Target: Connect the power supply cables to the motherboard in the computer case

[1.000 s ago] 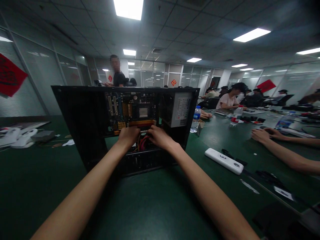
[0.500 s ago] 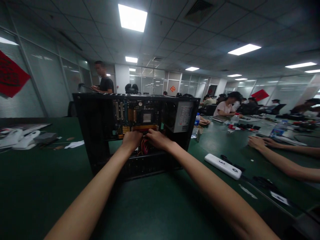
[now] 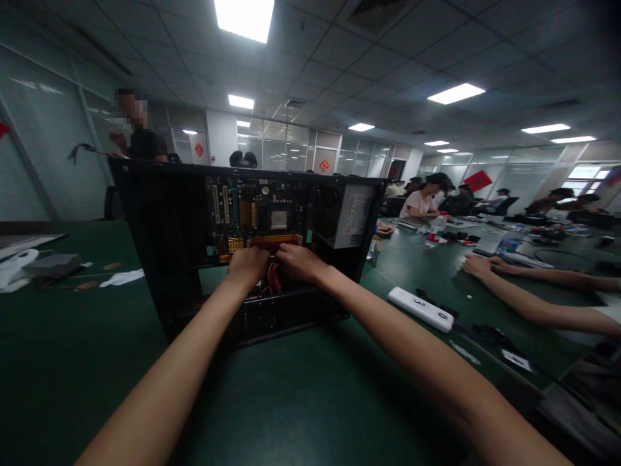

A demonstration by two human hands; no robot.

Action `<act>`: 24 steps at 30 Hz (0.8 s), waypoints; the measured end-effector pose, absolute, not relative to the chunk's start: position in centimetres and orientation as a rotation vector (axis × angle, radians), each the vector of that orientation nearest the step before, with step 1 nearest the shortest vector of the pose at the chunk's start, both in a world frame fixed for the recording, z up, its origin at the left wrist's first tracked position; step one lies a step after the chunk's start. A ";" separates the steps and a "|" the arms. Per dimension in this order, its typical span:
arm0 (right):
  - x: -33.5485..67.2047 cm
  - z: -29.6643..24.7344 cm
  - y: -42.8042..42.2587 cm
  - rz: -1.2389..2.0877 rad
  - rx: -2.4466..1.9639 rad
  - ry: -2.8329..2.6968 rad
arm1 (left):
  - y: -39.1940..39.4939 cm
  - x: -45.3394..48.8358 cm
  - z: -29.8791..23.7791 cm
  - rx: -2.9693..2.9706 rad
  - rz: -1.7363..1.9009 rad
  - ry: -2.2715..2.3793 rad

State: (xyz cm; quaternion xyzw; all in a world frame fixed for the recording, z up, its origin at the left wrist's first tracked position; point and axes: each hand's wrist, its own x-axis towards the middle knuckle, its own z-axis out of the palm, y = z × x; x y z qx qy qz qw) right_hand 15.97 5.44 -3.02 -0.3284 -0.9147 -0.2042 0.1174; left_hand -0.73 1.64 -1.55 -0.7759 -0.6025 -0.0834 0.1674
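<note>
An open black computer case (image 3: pixel 140 259) stands on the green table, its inside facing me. A motherboard (image 3: pixel 252 213) with a square metal processor (image 3: pixel 279 220) is mounted in it, and a power supply (image 3: pixel 353 217) with a fan sits at upper right. Both hands reach in at the board's lower edge. My left hand (image 3: pixel 248 264) is closed, knuckles up, beside the orange slots. Close to its right, my right hand (image 3: pixel 301 262) has its fingers pinched together. Red and dark cables (image 3: pixel 273 278) hang between and below the hands. Whatever the fingertips grip is hidden.
A white power strip (image 3: pixel 421 309) marked 3 lies right of the case, with black cables behind it. Bottles (image 3: pixel 436 226) stand farther back. Another person's hands (image 3: pixel 478 264) rest at the right. A grey block (image 3: pixel 52 265) and paper (image 3: pixel 122 277) lie left.
My view has turned slightly right, so the surroundings shift left. The case looks more tilted, leaning left at its top. Both hands stay at the board's lower edge, still closed.
</note>
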 end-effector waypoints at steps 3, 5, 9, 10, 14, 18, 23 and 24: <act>16.0 -3.1 5.6 -0.605 -0.975 -2.681 | 1.8 -0.9 -1.7 -2.205 -0.248 -1.745; 15.9 -3.1 5.7 -0.614 -0.997 -2.690 | 1.8 -1.0 -1.7 -2.215 -0.256 -1.748; 15.8 -3.0 5.7 -0.639 -1.048 -2.708 | 1.9 -1.1 -1.8 -2.209 -0.276 -1.780; 15.8 -2.9 5.6 -0.650 -1.057 -2.714 | 2.0 -1.1 -1.8 -2.205 -0.283 -1.790; 15.6 -2.7 5.7 -0.699 -1.054 -2.753 | 2.1 -1.1 -1.7 -2.202 -0.287 -1.800; 15.5 -2.6 5.9 -0.694 -1.050 -2.761 | 2.0 -1.0 -1.5 -2.218 -0.292 -1.817; 16.1 -2.7 5.7 -0.565 -1.153 -2.667 | 1.9 -0.9 -1.6 -2.197 -0.338 -1.851; 16.3 -2.8 5.6 -0.522 -1.168 -2.643 | 2.0 -0.9 -1.7 -2.192 -0.343 -1.859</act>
